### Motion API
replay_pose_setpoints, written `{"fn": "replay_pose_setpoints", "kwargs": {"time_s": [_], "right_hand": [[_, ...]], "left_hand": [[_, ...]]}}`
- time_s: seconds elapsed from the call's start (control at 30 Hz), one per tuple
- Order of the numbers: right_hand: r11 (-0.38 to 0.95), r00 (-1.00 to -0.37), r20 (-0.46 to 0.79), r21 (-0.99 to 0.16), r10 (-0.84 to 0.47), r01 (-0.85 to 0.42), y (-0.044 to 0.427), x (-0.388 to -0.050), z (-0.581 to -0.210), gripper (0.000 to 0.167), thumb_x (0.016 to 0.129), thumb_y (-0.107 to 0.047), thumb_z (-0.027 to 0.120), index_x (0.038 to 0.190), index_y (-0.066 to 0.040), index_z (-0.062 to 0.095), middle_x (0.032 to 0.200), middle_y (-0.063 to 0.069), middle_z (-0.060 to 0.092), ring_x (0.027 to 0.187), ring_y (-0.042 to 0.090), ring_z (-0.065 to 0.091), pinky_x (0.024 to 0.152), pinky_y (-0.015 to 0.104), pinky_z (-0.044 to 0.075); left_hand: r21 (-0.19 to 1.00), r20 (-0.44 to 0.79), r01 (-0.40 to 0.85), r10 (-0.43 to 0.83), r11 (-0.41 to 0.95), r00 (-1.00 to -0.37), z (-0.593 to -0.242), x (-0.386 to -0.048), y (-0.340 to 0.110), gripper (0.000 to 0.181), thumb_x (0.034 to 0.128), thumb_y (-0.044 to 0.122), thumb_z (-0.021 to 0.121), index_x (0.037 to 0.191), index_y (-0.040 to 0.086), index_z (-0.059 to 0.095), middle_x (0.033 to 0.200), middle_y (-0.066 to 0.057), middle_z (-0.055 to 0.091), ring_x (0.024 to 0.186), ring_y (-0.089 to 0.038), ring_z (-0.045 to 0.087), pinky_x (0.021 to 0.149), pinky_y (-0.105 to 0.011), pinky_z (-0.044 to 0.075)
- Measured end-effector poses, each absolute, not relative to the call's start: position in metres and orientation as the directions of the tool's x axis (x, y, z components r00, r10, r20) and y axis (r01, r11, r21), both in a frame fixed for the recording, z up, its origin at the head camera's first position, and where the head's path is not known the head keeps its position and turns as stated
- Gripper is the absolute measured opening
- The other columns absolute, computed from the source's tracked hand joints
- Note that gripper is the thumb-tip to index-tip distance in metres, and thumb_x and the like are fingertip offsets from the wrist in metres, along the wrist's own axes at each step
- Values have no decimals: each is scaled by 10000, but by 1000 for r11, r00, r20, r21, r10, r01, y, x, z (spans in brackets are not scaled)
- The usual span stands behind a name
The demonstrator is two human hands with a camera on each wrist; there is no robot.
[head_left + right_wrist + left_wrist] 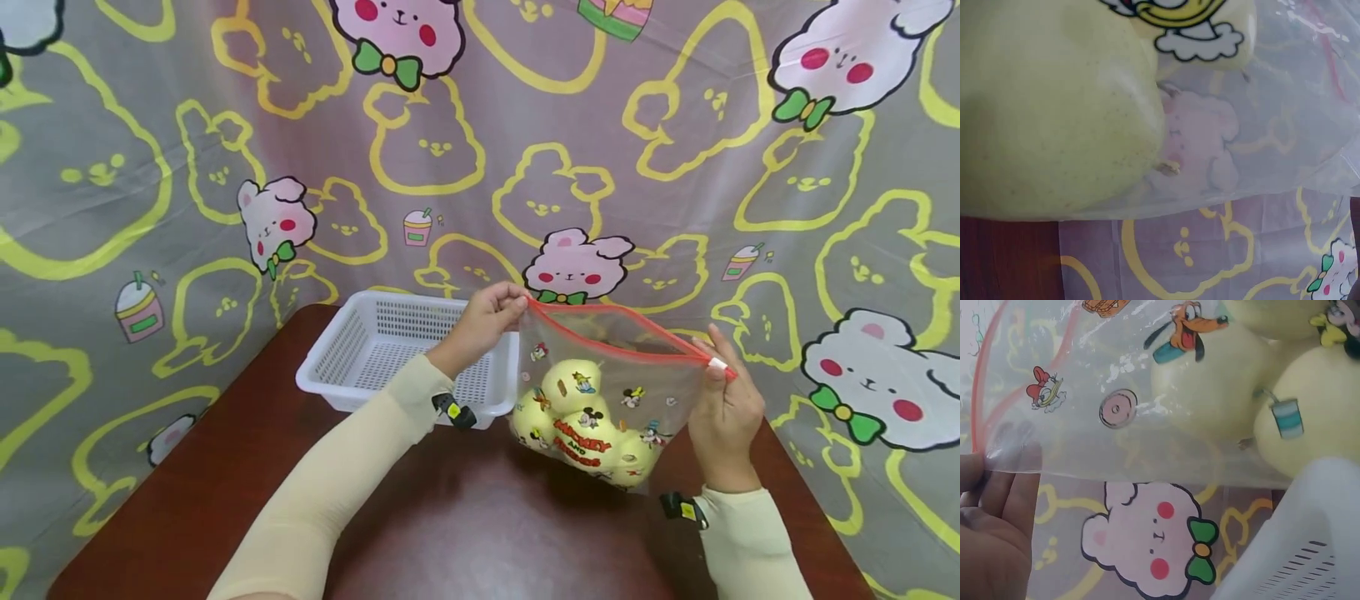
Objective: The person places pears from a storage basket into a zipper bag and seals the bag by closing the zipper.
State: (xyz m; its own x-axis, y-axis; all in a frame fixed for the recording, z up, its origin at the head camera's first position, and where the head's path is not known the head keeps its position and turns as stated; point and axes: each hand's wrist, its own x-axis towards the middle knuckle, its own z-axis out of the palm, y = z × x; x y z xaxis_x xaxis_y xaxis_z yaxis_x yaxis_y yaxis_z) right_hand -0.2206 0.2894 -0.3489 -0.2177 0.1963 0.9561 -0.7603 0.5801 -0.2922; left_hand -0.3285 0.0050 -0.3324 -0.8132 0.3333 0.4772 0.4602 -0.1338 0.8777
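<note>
A clear zip bag [660,392] with cartoon prints hangs between both hands, holding several pale yellow pears [573,383]. Its two red zip strips [615,348] stand apart in the middle, so the mouth gapes. My left hand [483,323] pinches the bag's left top corner between thumb and fingers. At the right top corner, my right hand [723,417] pinches the edge beside a white slider [717,364]. Pear stems [1167,167] show through the plastic in the right wrist view. Whether the bag's bottom touches the table cannot be told.
A white perforated plastic basket [322,385] stands on the dark red-brown table [450,517], left of the bag and partly behind my left arm. Printed cloth [465,108] with bunny drawings hangs around the table's back and sides.
</note>
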Motion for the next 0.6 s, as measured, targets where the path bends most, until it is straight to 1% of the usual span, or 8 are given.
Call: {"fn": "replay_pose_setpoints", "kwargs": {"time_s": [0.1, 0.2, 0.23, 0.33, 0.4, 0.43, 0.53, 0.6], "right_hand": [[537, -272, 940, -342, 207, -771, 294, -220, -347, 524, 993, -388, 519, 1149, 88, 670, 1167, 265, 632, 1081, 144, 610, 898, 161, 419], [509, -398, 882, -471, 254, -720, 300, -216, -347, 471, 1001, -385, 516, 935, 26, 736, 829, 106, 690, 819, 63, 599, 699, 140, 412], [498, -459, 846, -531, 271, -686, 306, -218, -349, 418, 1007, -369, 516, 861, -44, 735, 725, 54, 639, 748, 69, 586, 653, 151, 419], [439, -612, 727, -681, 310, -586, 323, -226, -359, 344, 1016, -366, 499, 741, -232, 655, 590, -97, 452, 594, 55, 401, 519, 197, 279], [298, -691, 671, -740, 267, -603, 332, -233, -365, 360, 1029, -314, 481, 786, -170, 706, 623, -65, 537, 616, 78, 466, 537, 183, 350], [195, -718, 656, -755, 232, -626, 337, -238, -368, 333, 1031, -281, 478, 830, -187, 727, 676, -43, 594, 645, 90, 505, 577, 180, 402], [-150, -742, 666, -728, 77, -669, 340, -243, -369, 334, 1031, -181, 456, 980, -12, 739, 885, 28, 694, 786, 107, 611, 720, 207, 502], [-290, -730, 683, -703, -25, -649, 343, -245, -369, 332, 1030, -139, 445, 1006, 54, 713, 907, 67, 690, 803, 116, 624, 728, 222, 514]], "left_hand": [[865, 499, 485, 328, -131, -802, -331, -320, 3, 165, 1008, 100, 533, 1066, -31, 613, 816, -58, 624, 772, -157, 624, 796, -370, 550], [846, 530, 517, 314, -130, -788, -332, -313, 0, 152, 1000, 70, 540, 1047, -56, 611, 814, -41, 646, 753, -135, 627, 776, -364, 555], [836, 545, 534, 307, -128, -780, -332, -311, -1, 147, 998, 62, 541, 1039, -60, 611, 804, -31, 646, 739, -124, 617, 764, -348, 555], [808, 582, 581, 286, -99, -761, -332, -303, -6, 126, 989, 49, 554, 1021, -53, 620, 781, -9, 645, 698, -105, 582, 715, -322, 542], [791, 599, 608, 275, -62, -752, -332, -296, -10, 120, 986, 62, 565, 1016, -35, 630, 764, -14, 639, 679, -115, 558, 681, -302, 520], [785, 605, 618, 274, -46, -748, -333, -293, -11, 122, 987, 75, 569, 1019, -21, 636, 761, -22, 636, 675, -122, 550, 667, -294, 507], [772, 615, 636, 272, -15, -740, -335, -287, -17, 138, 988, 103, 575, 1027, -11, 643, 773, -65, 646, 685, -150, 566, 661, -280, 506], [769, 619, 639, 268, -13, -739, -338, -284, -20, 147, 987, 104, 578, 1026, -21, 644, 789, -91, 658, 701, -158, 585, 678, -283, 519]]}}
